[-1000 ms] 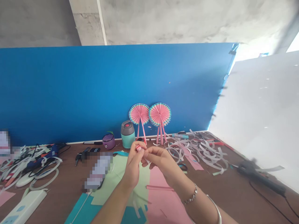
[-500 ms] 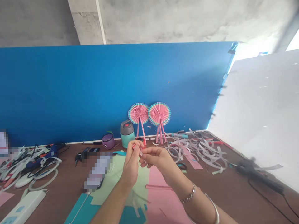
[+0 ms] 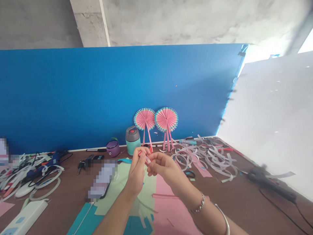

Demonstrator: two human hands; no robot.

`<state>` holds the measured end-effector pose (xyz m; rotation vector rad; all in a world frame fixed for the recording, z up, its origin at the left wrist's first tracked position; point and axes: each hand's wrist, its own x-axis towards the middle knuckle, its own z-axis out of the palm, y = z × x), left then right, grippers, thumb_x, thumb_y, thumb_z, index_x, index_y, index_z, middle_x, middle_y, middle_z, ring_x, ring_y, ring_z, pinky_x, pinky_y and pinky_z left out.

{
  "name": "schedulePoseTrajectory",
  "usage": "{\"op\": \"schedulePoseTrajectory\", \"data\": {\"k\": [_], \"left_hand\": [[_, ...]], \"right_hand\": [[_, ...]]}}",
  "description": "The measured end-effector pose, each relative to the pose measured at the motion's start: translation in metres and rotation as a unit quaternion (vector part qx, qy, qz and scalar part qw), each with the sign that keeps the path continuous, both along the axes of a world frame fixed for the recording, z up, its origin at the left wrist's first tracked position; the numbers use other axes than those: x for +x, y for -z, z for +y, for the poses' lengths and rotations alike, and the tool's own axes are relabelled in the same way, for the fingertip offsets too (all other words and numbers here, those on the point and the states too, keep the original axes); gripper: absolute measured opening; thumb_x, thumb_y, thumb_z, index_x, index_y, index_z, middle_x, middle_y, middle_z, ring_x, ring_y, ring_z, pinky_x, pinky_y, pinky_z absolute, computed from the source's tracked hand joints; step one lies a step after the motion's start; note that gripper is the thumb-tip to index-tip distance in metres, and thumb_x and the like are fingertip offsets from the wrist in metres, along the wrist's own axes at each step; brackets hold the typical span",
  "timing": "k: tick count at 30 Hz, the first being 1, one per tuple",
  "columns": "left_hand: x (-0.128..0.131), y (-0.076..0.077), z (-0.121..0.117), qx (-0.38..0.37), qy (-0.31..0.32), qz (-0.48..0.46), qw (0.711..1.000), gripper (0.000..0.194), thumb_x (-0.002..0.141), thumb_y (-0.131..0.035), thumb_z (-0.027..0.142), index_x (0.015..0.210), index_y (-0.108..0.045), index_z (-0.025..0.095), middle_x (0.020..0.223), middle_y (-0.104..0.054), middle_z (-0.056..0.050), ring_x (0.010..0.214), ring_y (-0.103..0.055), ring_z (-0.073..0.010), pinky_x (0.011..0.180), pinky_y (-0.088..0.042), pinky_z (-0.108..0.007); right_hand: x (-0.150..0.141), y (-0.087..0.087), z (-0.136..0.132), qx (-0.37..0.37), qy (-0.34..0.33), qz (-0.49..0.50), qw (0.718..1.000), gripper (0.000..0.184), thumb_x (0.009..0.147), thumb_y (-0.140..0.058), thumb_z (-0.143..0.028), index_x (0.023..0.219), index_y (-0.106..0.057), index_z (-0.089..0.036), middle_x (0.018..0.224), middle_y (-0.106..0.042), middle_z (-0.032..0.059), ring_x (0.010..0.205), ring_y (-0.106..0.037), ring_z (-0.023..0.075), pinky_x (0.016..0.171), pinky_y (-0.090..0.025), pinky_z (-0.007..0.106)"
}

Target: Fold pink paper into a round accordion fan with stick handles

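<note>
My left hand (image 3: 137, 169) is closed around a small pink and white strip (image 3: 147, 159), with the thumb pressed against the fingers. From the other side, my right hand (image 3: 162, 164) pinches the lower end of the same strip; its fingertips partly hide it. Both hands hover over sheets of light green paper (image 3: 117, 195) and pink paper (image 3: 176, 215). A folded pink strip (image 3: 166, 196) lies on the pink sheet under my right wrist. Behind my hands, two round pleated paper fans (image 3: 144, 119) with pink handles lean against the blue panel.
A teal and grey flask (image 3: 133, 143) and a purple pot (image 3: 112, 148) stand at the back. Curled white strips (image 3: 215, 158) lie in a heap at right, near a glue gun (image 3: 264, 179). At left are a phone (image 3: 102, 179), a power strip (image 3: 26, 217) and tangled strips (image 3: 46, 176).
My right hand's fingers have curled slightly closer around the lower end of the strip. My left hand keeps its hold, and the things on the table lie as before.
</note>
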<state>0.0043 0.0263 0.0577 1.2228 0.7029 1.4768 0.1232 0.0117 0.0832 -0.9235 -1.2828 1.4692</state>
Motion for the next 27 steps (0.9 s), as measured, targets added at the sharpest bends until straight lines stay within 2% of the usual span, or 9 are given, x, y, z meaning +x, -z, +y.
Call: {"op": "schedulePoseTrajectory", "data": {"k": [4, 10, 13, 17, 27], "left_hand": [[-0.0014, -0.0023, -0.0015, 0.01, 0.002, 0.001, 1.0, 0.022, 0.09, -0.041, 0.043, 0.084, -0.045, 0.022, 0.09, -0.043, 0.001, 0.057, -0.038, -0.0068, 0.046, -0.036, -0.019], [-0.0017, -0.0035, -0.0026, 0.002, 0.026, -0.007, 1.0, 0.02, 0.091, -0.039, 0.041, 0.085, -0.044, 0.023, 0.091, -0.043, 0.002, 0.052, -0.035, -0.0053, 0.043, -0.032, -0.019], [-0.0006, -0.0036, -0.0035, 0.01, 0.032, -0.003, 0.999, 0.02, 0.092, -0.039, 0.041, 0.086, -0.045, 0.023, 0.092, -0.044, 0.001, 0.056, -0.038, -0.0067, 0.052, -0.039, -0.022], [0.0, -0.0053, -0.0053, 0.054, -0.004, 0.037, 0.998, 0.021, 0.092, -0.039, 0.04, 0.084, -0.048, 0.022, 0.089, -0.045, 0.0, 0.074, -0.044, -0.0113, 0.068, -0.04, -0.024], [0.0012, -0.0038, -0.0089, 0.08, -0.032, 0.084, 0.993, 0.02, 0.092, -0.04, 0.04, 0.085, -0.049, 0.023, 0.09, -0.045, -0.002, 0.083, -0.043, -0.0156, 0.074, -0.038, -0.026]], "right_hand": [[0.0034, 0.0003, 0.0026, 0.004, -0.003, 0.012, 1.0, 0.035, 0.069, -0.065, -0.028, 0.095, -0.045, -0.019, 0.063, -0.064, -0.0014, 0.059, -0.058, 0.0139, 0.061, -0.039, 0.028], [0.0047, -0.0024, 0.0028, 0.003, -0.002, -0.01, 1.0, 0.032, 0.068, -0.065, -0.026, 0.091, -0.044, -0.019, 0.062, -0.064, -0.0009, 0.059, -0.059, 0.0136, 0.059, -0.039, 0.026], [0.005, -0.003, 0.0013, 0.006, 0.001, -0.029, 1.0, 0.03, 0.07, -0.064, -0.025, 0.091, -0.044, -0.019, 0.062, -0.064, -0.001, 0.058, -0.059, 0.0133, 0.058, -0.04, 0.026], [0.0069, -0.0038, -0.0008, 0.014, 0.008, -0.057, 0.998, 0.027, 0.073, -0.063, -0.025, 0.092, -0.044, -0.019, 0.061, -0.063, -0.0017, 0.058, -0.059, 0.0134, 0.057, -0.041, 0.026], [0.0072, -0.0032, 0.0009, 0.018, 0.014, -0.068, 0.997, 0.026, 0.073, -0.064, -0.027, 0.09, -0.045, -0.02, 0.059, -0.061, -0.0031, 0.058, -0.06, 0.0132, 0.056, -0.043, 0.025]]}}
